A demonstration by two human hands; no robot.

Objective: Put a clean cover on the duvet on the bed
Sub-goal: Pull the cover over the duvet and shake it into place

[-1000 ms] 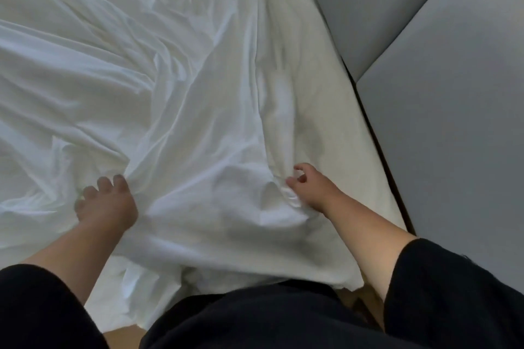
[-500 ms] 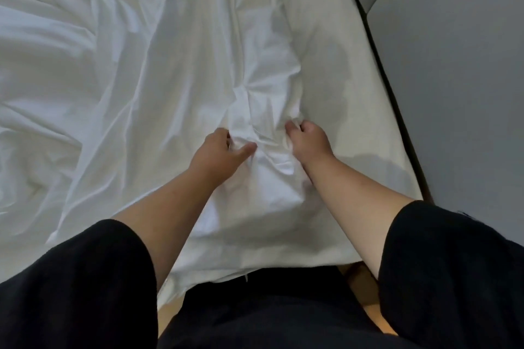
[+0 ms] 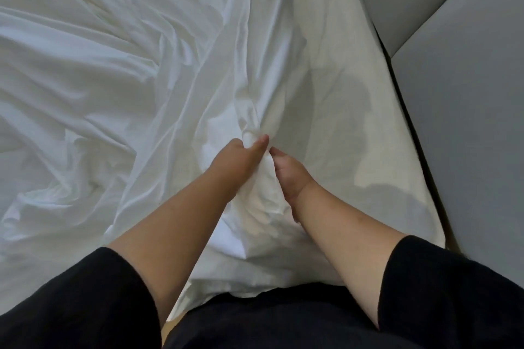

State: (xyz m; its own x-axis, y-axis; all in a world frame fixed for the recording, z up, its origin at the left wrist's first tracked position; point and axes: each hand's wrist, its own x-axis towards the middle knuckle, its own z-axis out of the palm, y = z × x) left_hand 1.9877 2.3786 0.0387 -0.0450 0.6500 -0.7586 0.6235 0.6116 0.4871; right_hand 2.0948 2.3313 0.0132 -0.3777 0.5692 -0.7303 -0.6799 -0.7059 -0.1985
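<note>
One white duvet cover, rumpled across one bed. Two hands: left hand and right hand. Two black sleeves. Two grey padded panels beside it.

Duvet cover plain white; headboard panels plain grey; sleeves black.

Garment: black top, plain, no markings seen | Sleeves: black left sleeve at 7 o'clock and black right sleeve at 5 o'clock, both loose, ending near the elbow | Forearms: bare | Left hand, right hand: bare, no jewellery visible
</note>
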